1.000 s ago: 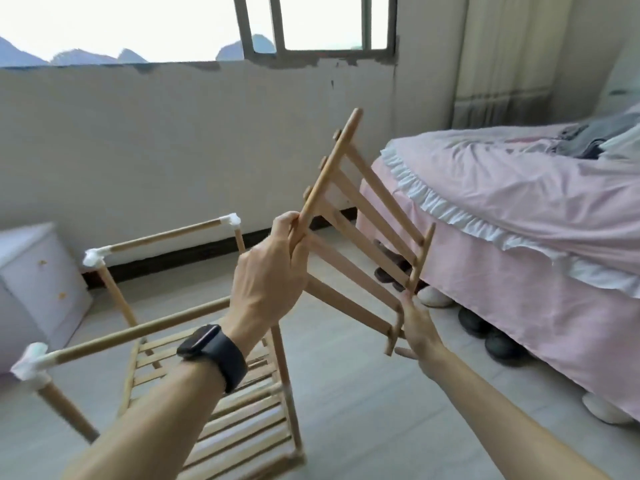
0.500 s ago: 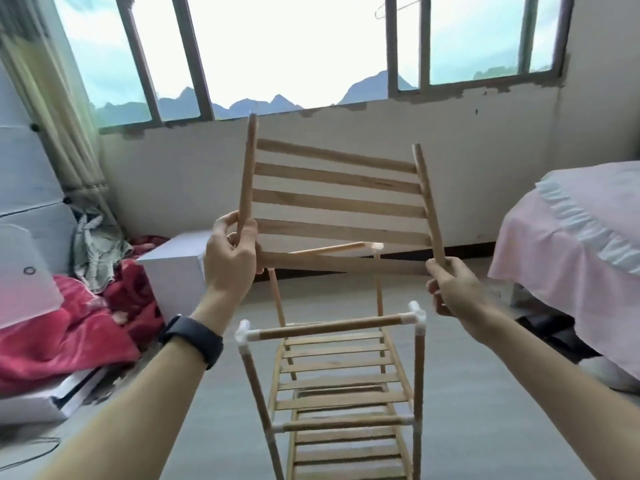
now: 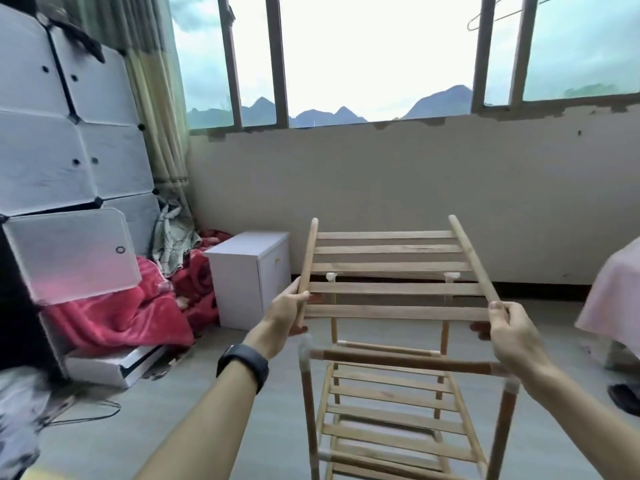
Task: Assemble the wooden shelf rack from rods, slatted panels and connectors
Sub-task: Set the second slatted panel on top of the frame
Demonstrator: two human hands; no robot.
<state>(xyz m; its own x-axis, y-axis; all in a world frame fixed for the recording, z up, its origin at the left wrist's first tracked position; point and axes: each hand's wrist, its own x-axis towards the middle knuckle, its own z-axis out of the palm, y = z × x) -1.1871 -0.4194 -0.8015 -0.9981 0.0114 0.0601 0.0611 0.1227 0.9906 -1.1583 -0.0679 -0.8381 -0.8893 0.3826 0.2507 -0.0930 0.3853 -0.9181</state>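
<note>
I hold a wooden slatted panel [image 3: 394, 268] tilted toward flat above the rack. My left hand [image 3: 282, 315] grips the near end of its left side rod. My right hand [image 3: 509, 329] grips the near end of its right side rod. Below stands the partly built shelf rack [image 3: 398, 403]: upright rods, white connectors [image 3: 305, 353] at the corners and slatted shelves lower down. Two far connectors [image 3: 330, 276] show through the panel's slats.
A small white cabinet [image 3: 247, 271] stands left of the rack by the wall. Red blankets [image 3: 117, 306] and a white cube wardrobe [image 3: 62, 133] fill the left side. A pink-covered bed [image 3: 613, 299] edges in at right, a dark shoe [image 3: 625, 396] below it.
The panel has come down from upright at chest height to a lower, flatter tilt just over the rack's top corners. Both hands keep their grip. The view swung left.
</note>
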